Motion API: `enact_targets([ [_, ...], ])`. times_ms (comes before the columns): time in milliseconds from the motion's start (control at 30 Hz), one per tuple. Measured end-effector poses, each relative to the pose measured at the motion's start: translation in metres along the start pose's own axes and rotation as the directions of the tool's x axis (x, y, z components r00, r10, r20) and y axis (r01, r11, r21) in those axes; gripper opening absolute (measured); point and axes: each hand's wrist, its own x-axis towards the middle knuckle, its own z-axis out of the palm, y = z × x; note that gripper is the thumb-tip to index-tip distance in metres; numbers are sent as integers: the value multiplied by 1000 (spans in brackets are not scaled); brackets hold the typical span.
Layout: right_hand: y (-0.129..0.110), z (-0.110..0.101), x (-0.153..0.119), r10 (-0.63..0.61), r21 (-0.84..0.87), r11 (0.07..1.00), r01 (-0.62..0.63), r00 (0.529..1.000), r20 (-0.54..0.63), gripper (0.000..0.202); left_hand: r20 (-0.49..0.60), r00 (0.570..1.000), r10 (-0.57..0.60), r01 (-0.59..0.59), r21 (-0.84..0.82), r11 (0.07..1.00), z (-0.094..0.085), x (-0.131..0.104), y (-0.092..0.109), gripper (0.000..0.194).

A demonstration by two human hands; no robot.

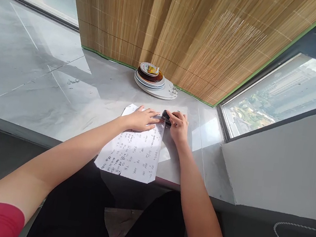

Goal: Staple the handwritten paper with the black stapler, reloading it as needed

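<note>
A sheet of white paper (139, 167) covered in handwriting lies at the front of the grey counter, its lower end reaching over the edge. My left hand (143, 119) rests flat on its upper part with the fingers stretched out to the right. At the paper's upper right edge, my right hand (179, 125) is closed around a small black stapler (166, 115). The stapler's front end is close to my left fingertips. Whether its jaws are around the paper, I cannot tell.
Behind the paper stands a stack of plates (163, 92) topped by a small yellow packet (153, 70). A bamboo blind (171, 22) hangs behind it. Small dark bits (73, 81) lie on the counter (40, 94) at left. A white wall (287, 160) bounds the right.
</note>
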Motion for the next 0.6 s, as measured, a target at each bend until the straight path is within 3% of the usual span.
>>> enact_targets([
  [233, -3, 1, -3, 31, -104, 994, -31, 1000, 0, 54, 9, 1000, -24, 24, -6, 1000, -3, -1, 5, 55],
  [600, -10, 0, -2, 62, -73, 995, -62, 998, -5, 57, 3, 1000, -8, 8, 20, 1000, -1, 0, 4, 54],
])
